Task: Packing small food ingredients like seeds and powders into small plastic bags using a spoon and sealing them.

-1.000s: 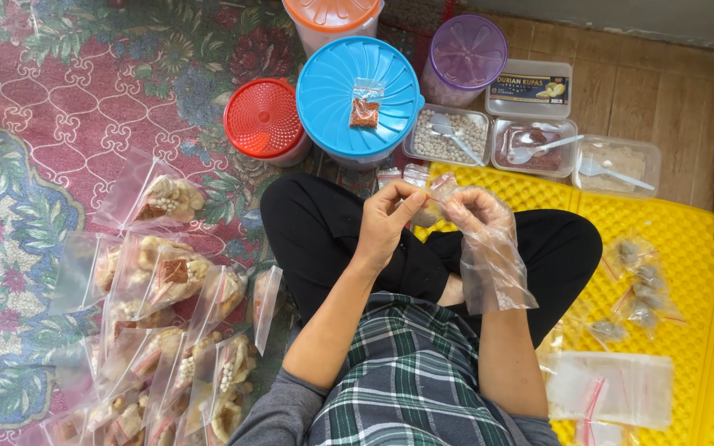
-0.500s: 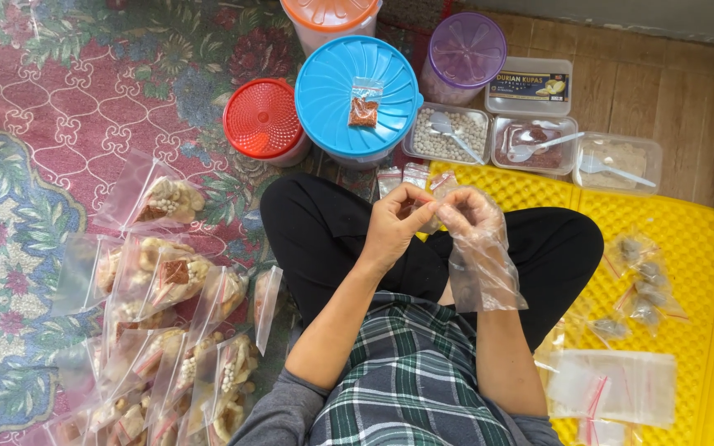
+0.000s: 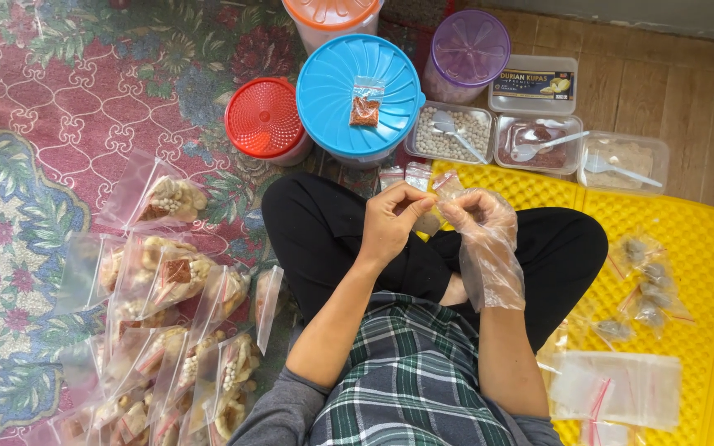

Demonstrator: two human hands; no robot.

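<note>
I sit cross-legged on the floor, looking down at my lap. My left hand (image 3: 392, 221) is bare and pinches the top edge of a small clear zip bag (image 3: 438, 198) held above my knees. My right hand (image 3: 479, 216) wears a loose clear plastic glove and grips the same small bag from the other side. Both hands meet at the bag, fingers closed on it. What is inside the bag is too small to tell.
A blue-lidded tub (image 3: 358, 92) with a small packet on top, a red-lidded jar (image 3: 265, 118), purple and orange lidded jars and three open trays with spoons (image 3: 539, 144) stand ahead. Filled bags (image 3: 167, 306) lie left on the carpet; empty zip bags (image 3: 621, 388) lie right on the yellow mat.
Both hands stay together on the small bag; the fingers have shifted slightly along its top edge. Nothing else has moved.
</note>
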